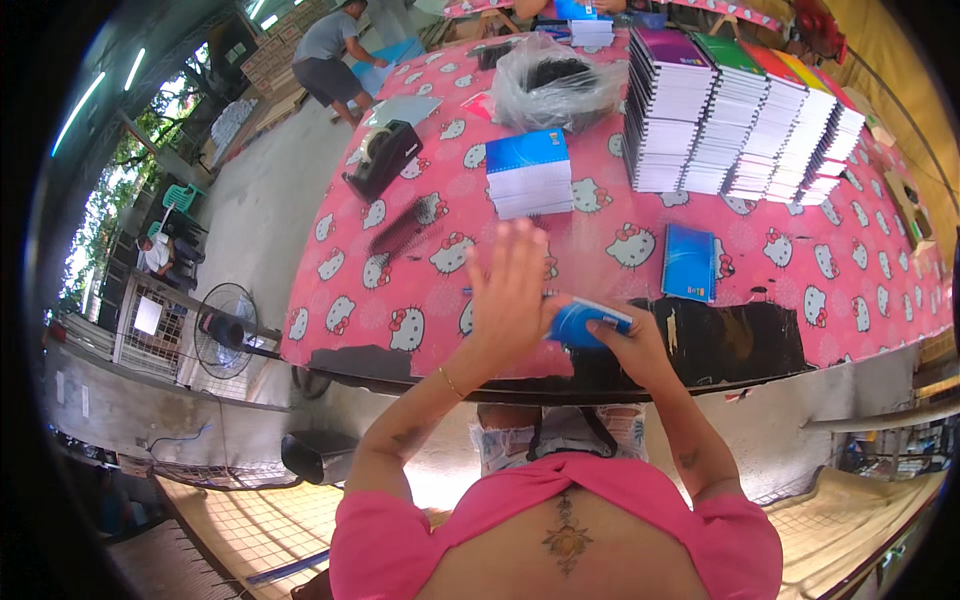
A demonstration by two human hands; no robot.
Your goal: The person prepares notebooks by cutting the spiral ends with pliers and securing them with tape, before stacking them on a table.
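My right hand point(635, 345) grips a small blue-covered notebook point(580, 325) just above the table's near edge, thumb on top of the cover. Beside it my left hand point(508, 295) is stretched flat, fingers extended and slightly blurred; whether its palm touches the notebook I cannot tell. To the right lies a blue spiral notebook point(690, 262). Ahead of my left hand stands a stack of blue-topped notebooks point(528, 172). Loose black spiral coils point(405, 228) lie left of that stack.
Tall stacks of spiral notebooks point(740, 125) in several colours fill the back right. A black tape dispenser point(383, 162) and a plastic bag point(555, 85) of black coils stand farther back. A fan point(226, 328) is left of the pink-covered table point(340, 290). Other people work beyond.
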